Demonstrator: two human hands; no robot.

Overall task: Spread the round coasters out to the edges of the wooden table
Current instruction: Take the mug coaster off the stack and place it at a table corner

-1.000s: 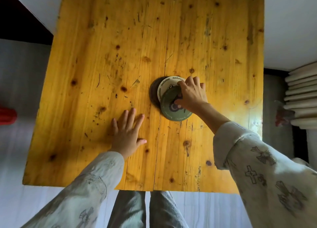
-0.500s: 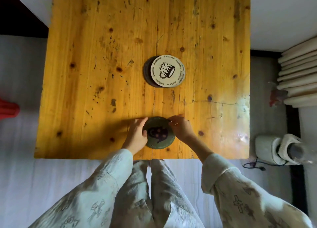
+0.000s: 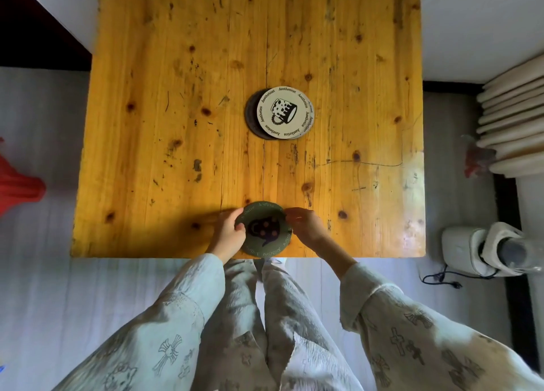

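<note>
A green round coaster (image 3: pixel 263 230) with a dark mug print lies at the near edge of the wooden table (image 3: pixel 164 125), its rim right at the edge. My left hand (image 3: pixel 228 234) grips its left rim and my right hand (image 3: pixel 304 227) pinches its right rim. At the table's centre a cream coaster (image 3: pixel 285 113) printed with a mug tops a small stack; a dark coaster (image 3: pixel 250 114) peeks out beneath on the left.
A white appliance with a black cord (image 3: pixel 482 250) stands on the floor to the right. Pale stacked slats (image 3: pixel 518 119) lie at the far right. A red object (image 3: pixel 17 184) sits on the floor at left. My legs are below the table edge.
My right hand slid the green coaster from the central stack to the near edge, and my left hand joined it on the rim. In the last half second it barely moved.
</note>
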